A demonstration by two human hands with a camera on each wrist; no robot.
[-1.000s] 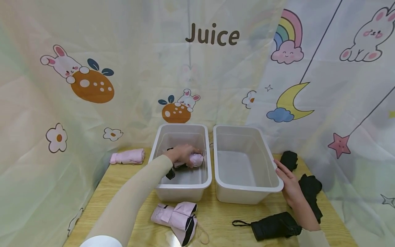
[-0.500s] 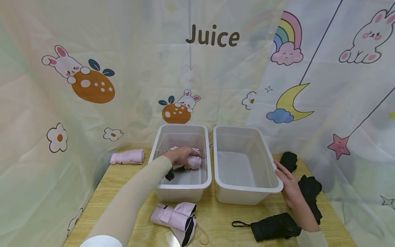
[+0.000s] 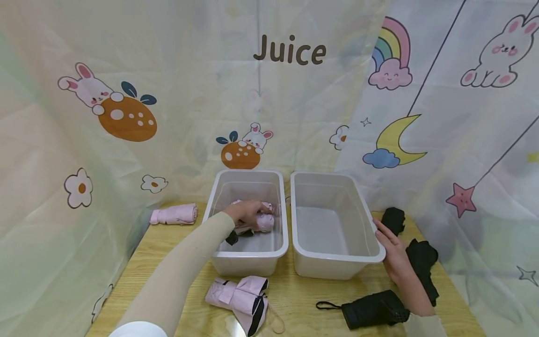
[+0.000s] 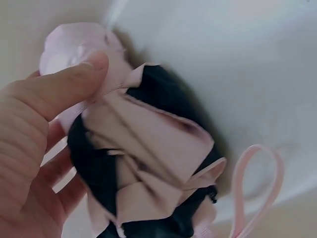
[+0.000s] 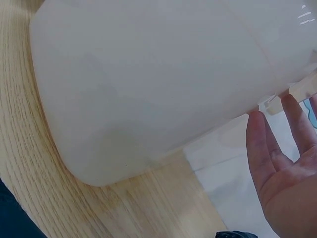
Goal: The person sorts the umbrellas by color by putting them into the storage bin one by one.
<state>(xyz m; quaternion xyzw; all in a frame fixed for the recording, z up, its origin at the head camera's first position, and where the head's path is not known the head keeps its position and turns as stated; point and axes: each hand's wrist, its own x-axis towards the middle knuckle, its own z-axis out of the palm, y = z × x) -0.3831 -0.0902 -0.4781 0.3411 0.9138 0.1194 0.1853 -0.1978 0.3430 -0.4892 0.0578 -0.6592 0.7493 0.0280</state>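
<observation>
My left hand (image 3: pixel 247 211) is inside the left white plastic bin (image 3: pixel 251 254), holding a pink folding umbrella (image 3: pixel 264 223). In the left wrist view the thumb lies across the pink umbrella (image 4: pixel 153 144) and the fingers curl under it. Loose pink folds with a black lining and a pink wrist loop show there. My right hand (image 3: pixel 393 250) touches the outer right rim of the right white bin (image 3: pixel 337 257). Its fingers (image 5: pixel 259 144) look fairly straight against the edge in the right wrist view. No object shows inside the right bin.
A rolled pink umbrella (image 3: pixel 174 214) lies left of the bins, and a looser pink one (image 3: pixel 239 297) in front. Black umbrellas lie at the right: one (image 3: pixel 372 309) in front, another (image 3: pixel 422 267) beside my right wrist, one (image 3: pixel 394 220) farther back. A printed curtain (image 3: pixel 189 93) hangs behind.
My left hand and the pink umbrella have shifted slightly down and left inside the left bin, with a pink part now showing behind the hand. My right hand stays at the right bin's rim.
</observation>
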